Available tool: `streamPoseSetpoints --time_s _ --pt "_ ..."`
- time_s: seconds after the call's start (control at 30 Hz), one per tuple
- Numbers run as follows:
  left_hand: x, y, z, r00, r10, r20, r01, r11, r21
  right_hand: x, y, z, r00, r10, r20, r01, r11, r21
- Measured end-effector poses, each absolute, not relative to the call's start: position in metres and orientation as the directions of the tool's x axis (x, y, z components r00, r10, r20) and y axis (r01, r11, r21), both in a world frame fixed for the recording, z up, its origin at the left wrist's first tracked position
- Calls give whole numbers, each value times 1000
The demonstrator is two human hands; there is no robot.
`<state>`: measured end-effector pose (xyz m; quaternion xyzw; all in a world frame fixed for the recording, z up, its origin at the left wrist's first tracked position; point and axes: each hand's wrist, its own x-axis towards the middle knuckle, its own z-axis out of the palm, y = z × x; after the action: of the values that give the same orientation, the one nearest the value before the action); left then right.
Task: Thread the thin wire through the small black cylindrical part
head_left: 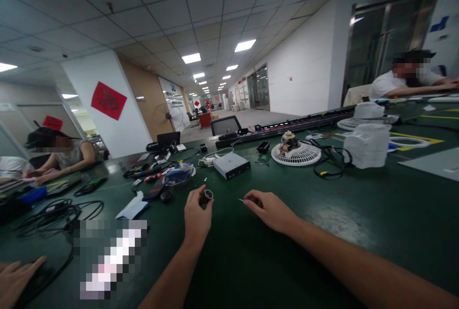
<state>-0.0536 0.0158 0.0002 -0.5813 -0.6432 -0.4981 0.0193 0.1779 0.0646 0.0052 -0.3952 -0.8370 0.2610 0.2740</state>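
Note:
Over the dark green table [222, 261], my left hand [196, 218] holds up a short black cylinder [206, 197] with a pale metallic ring at its end. Thumb and fingers close around its sides, and the ring faces right. To the right, apart from it, my right hand [268, 209] pinches a thin, light-coloured sliver [240, 199] whose tip points left. It is too small to name, and my hand hides its other end. Just beyond both hands lies a flat grey-white box [232, 164] with a dark front, like a disc drive.
A white fan grille with motor [296, 155], a white plastic housing [367, 146] and black cable [332, 160] lie at right. Cables and a dark mouse [166, 196] clutter the left. Another person's hand [16, 280] rests bottom left; people sit at both sides.

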Motion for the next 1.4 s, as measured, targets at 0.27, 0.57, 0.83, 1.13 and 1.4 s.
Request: streamPoseSetpoints --time_s 0.27,0.57,0.83,1.13,1.4 --pt "-18 4 -5 95 880 465 830 -328 451 176 62 7 -695 674 251 572 730 -375" --pt "-20 2 -6 186 878 440 860 -362 360 179 59 9 -752 598 278 550 801 -237" --pt "-17 2 -2 199 888 414 858 -362 364 173 54 7 -706 665 246 641 747 -180" --pt "-19 2 -5 261 861 437 863 -411 295 171 46 13 -700 673 237 681 730 -63" --pt "-18 3 -7 318 838 443 847 -461 264 169 45 16 -697 676 238 690 723 -33"
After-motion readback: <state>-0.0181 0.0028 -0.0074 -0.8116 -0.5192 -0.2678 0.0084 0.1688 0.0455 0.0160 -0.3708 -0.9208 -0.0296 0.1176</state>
